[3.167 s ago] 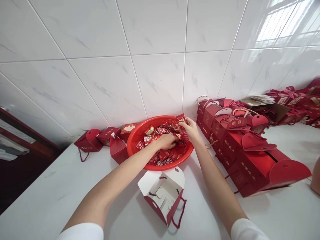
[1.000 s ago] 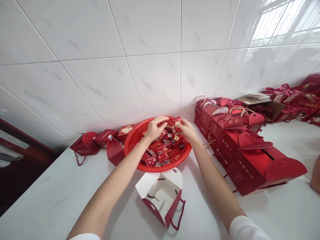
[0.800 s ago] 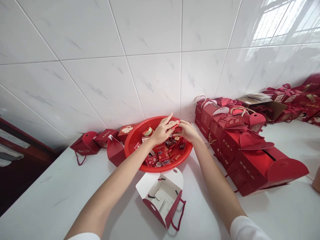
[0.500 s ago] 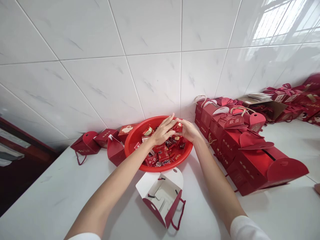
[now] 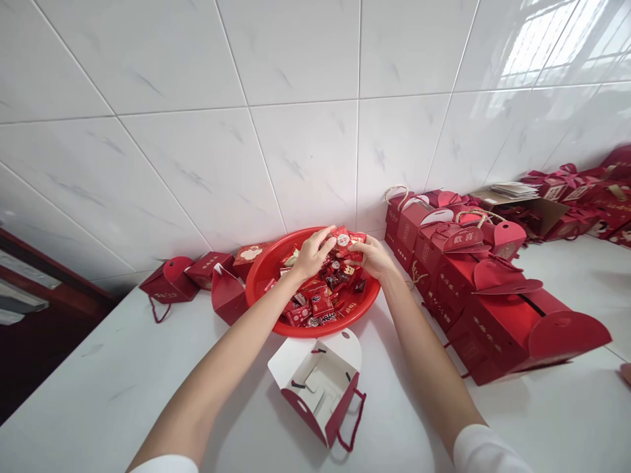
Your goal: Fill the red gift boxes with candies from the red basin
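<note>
Red packets point(image 5: 344, 240) | above red basket point(image 5: 306, 330), near counter's point(image 5: 118, 374) far edge | right hand point(image 5: 377, 260): grip closed on packets | left hand point(image 5: 306, 259): alongside, grip unclear | held low, presumably so strays fall back

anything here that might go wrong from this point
The red packets at the fingers of the right hand might slip; most likely they would fall back into the red basket below. The open box sits close to the basket's near rim, so a bumped basket could shove it. Its cord handle sticks out in a loop and might snag a passing sleeve.
</note>
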### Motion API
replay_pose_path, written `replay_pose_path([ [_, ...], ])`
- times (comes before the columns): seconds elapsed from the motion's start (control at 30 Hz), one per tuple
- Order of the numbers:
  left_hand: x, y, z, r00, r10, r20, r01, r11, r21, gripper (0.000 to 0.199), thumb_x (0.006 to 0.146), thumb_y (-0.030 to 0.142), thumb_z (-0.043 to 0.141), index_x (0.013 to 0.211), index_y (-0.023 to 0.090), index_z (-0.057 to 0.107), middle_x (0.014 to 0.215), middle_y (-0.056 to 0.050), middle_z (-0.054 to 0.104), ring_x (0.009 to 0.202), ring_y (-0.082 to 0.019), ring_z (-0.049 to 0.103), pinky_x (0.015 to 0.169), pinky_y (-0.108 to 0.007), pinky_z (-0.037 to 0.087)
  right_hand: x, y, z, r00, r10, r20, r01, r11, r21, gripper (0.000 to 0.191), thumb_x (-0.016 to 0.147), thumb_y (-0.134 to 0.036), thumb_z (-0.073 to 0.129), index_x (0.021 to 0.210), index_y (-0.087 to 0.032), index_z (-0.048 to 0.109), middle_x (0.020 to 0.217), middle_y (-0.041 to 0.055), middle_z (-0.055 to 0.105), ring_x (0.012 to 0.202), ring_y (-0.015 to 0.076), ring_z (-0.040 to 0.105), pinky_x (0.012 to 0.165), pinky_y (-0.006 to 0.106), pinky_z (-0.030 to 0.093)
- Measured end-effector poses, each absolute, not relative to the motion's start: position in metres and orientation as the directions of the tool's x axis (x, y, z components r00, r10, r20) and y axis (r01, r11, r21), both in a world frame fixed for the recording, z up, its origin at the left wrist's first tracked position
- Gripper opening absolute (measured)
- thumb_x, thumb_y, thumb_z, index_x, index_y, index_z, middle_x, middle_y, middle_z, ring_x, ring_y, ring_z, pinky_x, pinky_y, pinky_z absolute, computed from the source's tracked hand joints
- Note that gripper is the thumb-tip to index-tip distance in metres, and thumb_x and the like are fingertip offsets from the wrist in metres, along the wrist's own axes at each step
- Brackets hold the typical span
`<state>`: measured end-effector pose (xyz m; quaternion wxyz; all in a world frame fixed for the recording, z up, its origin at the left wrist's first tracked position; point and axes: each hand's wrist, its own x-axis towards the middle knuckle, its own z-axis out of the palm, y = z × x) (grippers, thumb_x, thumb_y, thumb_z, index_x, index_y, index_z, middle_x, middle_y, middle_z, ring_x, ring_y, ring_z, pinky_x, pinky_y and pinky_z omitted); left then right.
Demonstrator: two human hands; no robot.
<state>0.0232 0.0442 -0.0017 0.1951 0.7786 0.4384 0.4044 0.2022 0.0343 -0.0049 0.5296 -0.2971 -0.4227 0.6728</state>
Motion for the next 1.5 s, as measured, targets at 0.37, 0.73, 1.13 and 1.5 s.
replay_pose_path([
  [0.37,0.026,0.038,-0.004,0.667,0.730,-0.149,0.665,-0.494,0.560,0.031,0.075,0.028,0.069,0.104,0.021,0.078,0.103,-0.003,0.079,0.096,-0.024,0.071,0.087,-0.028,0.052,0.202,0.037,-0.006,-0.070,0.996,0.055,-0.537,0.009,-0.843,0.032,0.051,-0.024,0.085,0.075,-0.018,0.065,0.069,-0.0002,0.068,0.057,0.0120,0.061,0.042,0.020,0.045],
  [0.73,0.035,0.029,0.001,0.589,0.695,-0.412,0.807,-0.526,0.267,0.031,0.071,0.014,0.066,0.099,0.020,0.078,0.087,-0.004,0.077,0.074,-0.020,0.067,0.063,-0.025,0.046,0.202,0.035,-0.005,-0.090,0.994,0.064,-0.525,0.007,-0.851,0.032,0.052,-0.030,0.087,0.073,-0.018,0.065,0.066,-0.0012,0.066,0.055,0.0106,0.058,0.044,0.020,0.043],
  [1.13,0.015,0.037,0.005,0.578,0.806,-0.126,0.785,-0.506,0.358,0.027,0.079,0.023,0.058,0.099,0.021,0.077,0.084,-0.003,0.076,0.075,-0.020,0.068,0.070,-0.026,0.047,0.202,0.035,-0.005,-0.116,0.991,0.070,-0.503,0.002,-0.865,0.034,0.051,-0.032,0.090,0.073,-0.017,0.068,0.067,0.0005,0.069,0.057,0.0111,0.061,0.046,0.020,0.046],
  [1.5,0.040,0.016,-0.004,0.705,0.612,-0.358,0.708,-0.626,0.327,0.008,0.068,0.024,0.067,0.072,0.023,0.075,0.064,-0.001,0.068,0.056,-0.018,0.055,0.056,-0.029,0.038,0.202,0.033,-0.005,-0.135,0.989,0.059,-0.508,-0.018,-0.861,0.032,0.053,-0.028,0.088,0.076,-0.016,0.071,0.072,0.0026,0.072,0.061,0.0130,0.064,0.046,0.020,0.045],
])
